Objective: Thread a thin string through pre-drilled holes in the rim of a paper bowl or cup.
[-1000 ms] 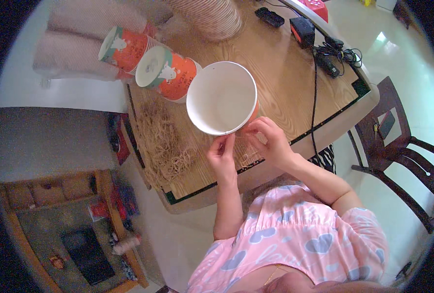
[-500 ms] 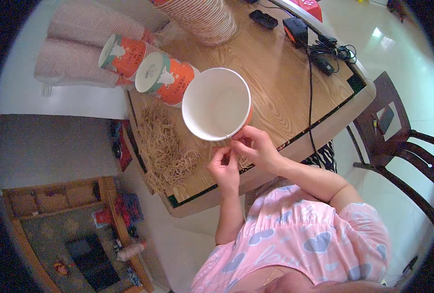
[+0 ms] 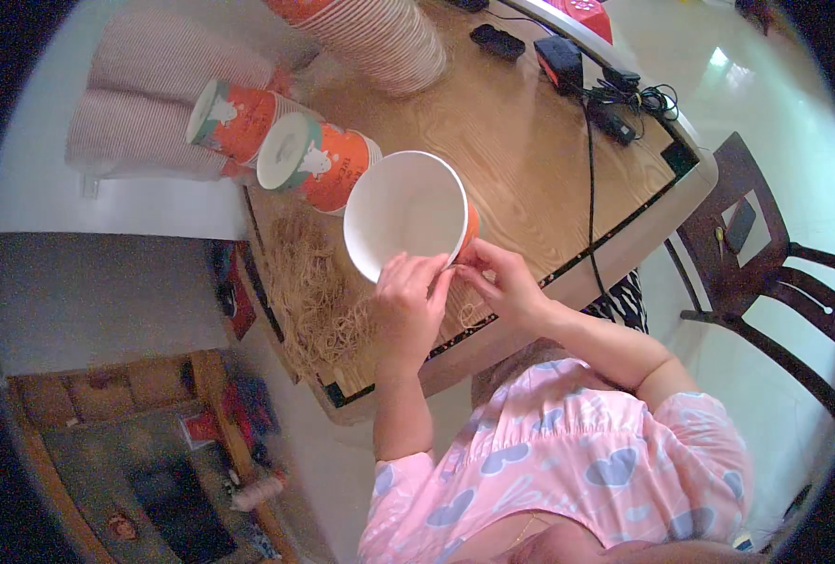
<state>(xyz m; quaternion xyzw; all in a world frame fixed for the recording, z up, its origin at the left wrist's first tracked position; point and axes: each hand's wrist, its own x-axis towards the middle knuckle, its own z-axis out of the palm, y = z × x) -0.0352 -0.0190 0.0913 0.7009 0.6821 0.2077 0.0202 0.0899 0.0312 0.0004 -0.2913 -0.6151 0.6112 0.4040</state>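
A large white-lined paper bucket [image 3: 408, 202] with an orange outside tilts toward me at the table's near side. My left hand [image 3: 408, 296] has its fingers over the near rim, and its thumb presses from outside, pinching the wall. Close beside it, my right hand [image 3: 504, 287] is closed in a pinch at the same part of the rim. A thin loop of twine [image 3: 472, 316] hangs beneath the right hand; its end between the fingertips is too small to make out clearly. Left of the bucket lies a loose heap of tan twine [image 3: 309, 291].
Two stacks of orange-and-green paper buckets [image 3: 328, 167] lie behind the heap, near plastic-wrapped stacks [image 3: 154, 127]. Another tall stack [image 3: 380, 42] is at the far edge. Black cables and adapters [image 3: 615, 103] lie far right on the wooden table [image 3: 530, 188]. A dark chair [image 3: 742, 226] stands right.
My left hand has moved up from below the rim, and its fingers now reach over the bucket's edge. The right hand stays at the rim. The bucket sits slightly lower in view.
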